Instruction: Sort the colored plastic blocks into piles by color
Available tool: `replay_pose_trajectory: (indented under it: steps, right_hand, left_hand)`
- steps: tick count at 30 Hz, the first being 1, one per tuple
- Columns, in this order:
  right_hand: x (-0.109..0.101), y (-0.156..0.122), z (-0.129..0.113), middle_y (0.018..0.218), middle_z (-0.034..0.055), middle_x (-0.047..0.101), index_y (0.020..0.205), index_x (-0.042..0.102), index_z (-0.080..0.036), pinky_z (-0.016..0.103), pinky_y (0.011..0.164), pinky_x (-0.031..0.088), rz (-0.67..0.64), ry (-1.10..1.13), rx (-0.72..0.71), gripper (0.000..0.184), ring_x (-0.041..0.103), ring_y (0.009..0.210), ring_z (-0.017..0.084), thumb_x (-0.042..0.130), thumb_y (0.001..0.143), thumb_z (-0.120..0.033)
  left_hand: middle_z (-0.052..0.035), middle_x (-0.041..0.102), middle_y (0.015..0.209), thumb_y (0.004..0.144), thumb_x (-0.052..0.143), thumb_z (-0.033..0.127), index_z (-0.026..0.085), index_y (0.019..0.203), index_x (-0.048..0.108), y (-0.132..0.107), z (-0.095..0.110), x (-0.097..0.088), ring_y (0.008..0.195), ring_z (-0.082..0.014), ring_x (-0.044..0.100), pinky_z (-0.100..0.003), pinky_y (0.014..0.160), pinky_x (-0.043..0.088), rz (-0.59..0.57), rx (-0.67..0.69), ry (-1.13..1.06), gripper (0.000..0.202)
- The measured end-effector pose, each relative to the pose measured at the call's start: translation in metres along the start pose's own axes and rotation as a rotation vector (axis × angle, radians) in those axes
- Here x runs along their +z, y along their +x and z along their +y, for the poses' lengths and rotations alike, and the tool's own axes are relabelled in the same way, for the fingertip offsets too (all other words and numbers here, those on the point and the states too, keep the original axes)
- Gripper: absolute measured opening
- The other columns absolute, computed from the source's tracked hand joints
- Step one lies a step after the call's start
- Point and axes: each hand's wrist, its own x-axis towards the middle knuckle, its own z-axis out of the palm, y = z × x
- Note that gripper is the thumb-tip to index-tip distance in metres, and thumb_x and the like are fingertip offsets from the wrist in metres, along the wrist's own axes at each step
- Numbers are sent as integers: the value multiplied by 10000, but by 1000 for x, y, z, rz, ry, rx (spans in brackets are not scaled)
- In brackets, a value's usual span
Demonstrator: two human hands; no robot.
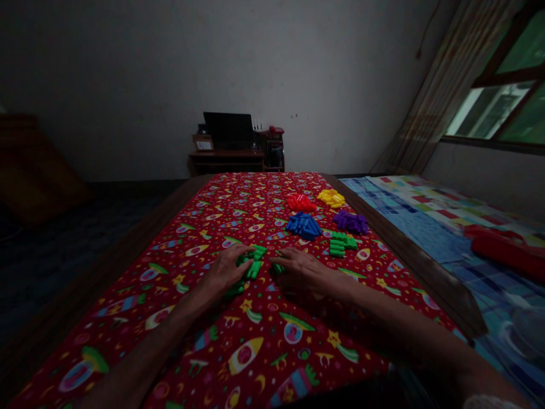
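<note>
Several small, stubby green plastic pieces [254,270] lie in a loose group between my hands on the red patterned cloth [255,307]. My left hand [227,267] is at the left side of this group, its thumb and fingers curled around a green piece. To the right, my right hand [304,272] has its fingers bent over another green piece [277,267], which they partly hide. A separate stack of green pieces [338,246] sits beyond my right hand. The exact kind of these pieces is too small and dim to tell.
Piles of blue [304,225], purple [351,221], red [300,202] and yellow pieces [331,198] lie farther back on the right. A desk with a monitor [229,130] stands against the wall. A bed with a checked cover [409,216] adjoins the table's right side.
</note>
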Motion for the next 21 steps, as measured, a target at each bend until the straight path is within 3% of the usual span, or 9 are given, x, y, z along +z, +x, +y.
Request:
replay_pose_trajectory:
  steps: [4, 9, 11, 16, 21]
  right_hand:
    - [9, 5, 4, 1176, 125, 591, 1259, 551, -205, 368, 936, 437, -23, -65, -7, 331, 513, 1099, 220, 470, 938, -200]
    - [-21, -17, 49, 1215, 155, 597, 1300, 523, -182, 422, 962, 417, 172, -133, 138, 373, 528, 1112, 241, 485, 932, -227]
    - [-37, -26, 62, 1176, 156, 631, 1266, 560, -167, 399, 928, 429, 151, -207, 255, 360, 564, 1068, 244, 516, 918, -243]
    - [-70, -45, 73, 985, 111, 707, 1114, 671, -175, 288, 785, 452, -72, -251, 446, 277, 634, 902, 215, 599, 853, -235]
    - [-85, -72, 87, 1082, 99, 681, 1235, 607, -214, 292, 798, 463, 32, -230, 515, 402, 621, 956, 213, 609, 836, -262]
  left_hand:
    - [-94, 662, 1172, 846, 511, 436, 205, 1163, 634, -5, -3, 3, 1090, -249, 604, -401, 961, 483, -43, 69, 41, 411]
    - [-91, 575, 1322, 822, 588, 456, 260, 1299, 553, -14, -3, 10, 1220, -283, 521, -449, 1029, 429, -110, 161, 157, 517]
    - [-93, 583, 1302, 819, 596, 413, 256, 1283, 563, -16, 0, 12, 1199, -281, 535, -442, 1011, 444, -87, 165, 170, 491]
    - [-72, 664, 1099, 837, 552, 309, 233, 1110, 625, -14, 5, 15, 1032, -233, 618, -377, 909, 504, -2, 191, 95, 292]
    - [-81, 676, 1065, 822, 563, 307, 209, 1064, 626, -12, 7, 14, 997, -245, 632, -384, 876, 516, -7, 123, 106, 268]
